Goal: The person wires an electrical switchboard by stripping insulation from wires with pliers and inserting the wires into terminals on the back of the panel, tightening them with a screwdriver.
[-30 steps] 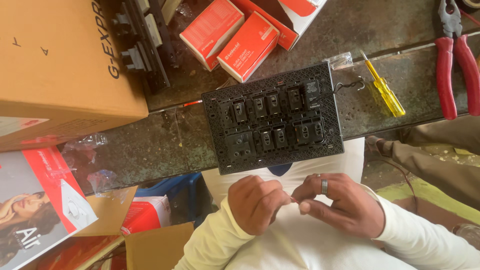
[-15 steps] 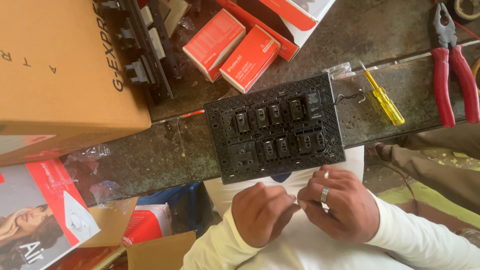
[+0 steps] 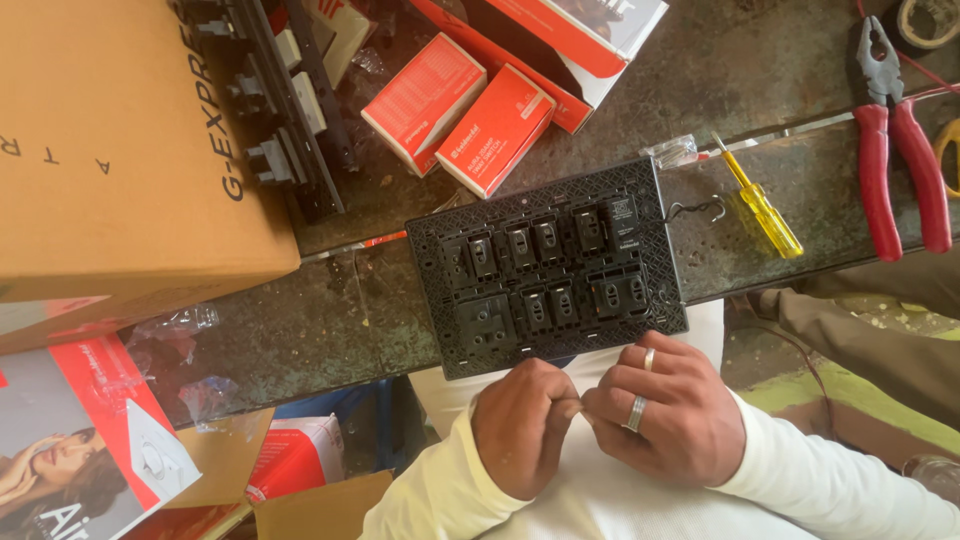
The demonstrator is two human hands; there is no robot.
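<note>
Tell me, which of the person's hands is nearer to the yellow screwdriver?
The right hand. It sits below the yellow screwdriver, beside the black switch plate's lower right corner. The left hand is further left, under the black switch plate, fingertips meeting the right's.

Switch plate (image 3: 548, 268), centre of frame: matt black plastic with a fine textured lattice face. Counter (image 3: 330, 330): rough, mottled stone-like surface, dull. Cardboard box (image 3: 120, 150), upper left: plain matt brown card. Small red cartons (image 3: 460, 115), top centre: smooth printed card. Pliers (image 3: 895, 140), upper right: grey metal head, glossy red plastic grips. Screwdriver (image 3: 760, 205): translucent yellow plastic handle. Ring (image 3: 636, 413) on the right hand (image 3: 665, 410): polished metal.
</note>
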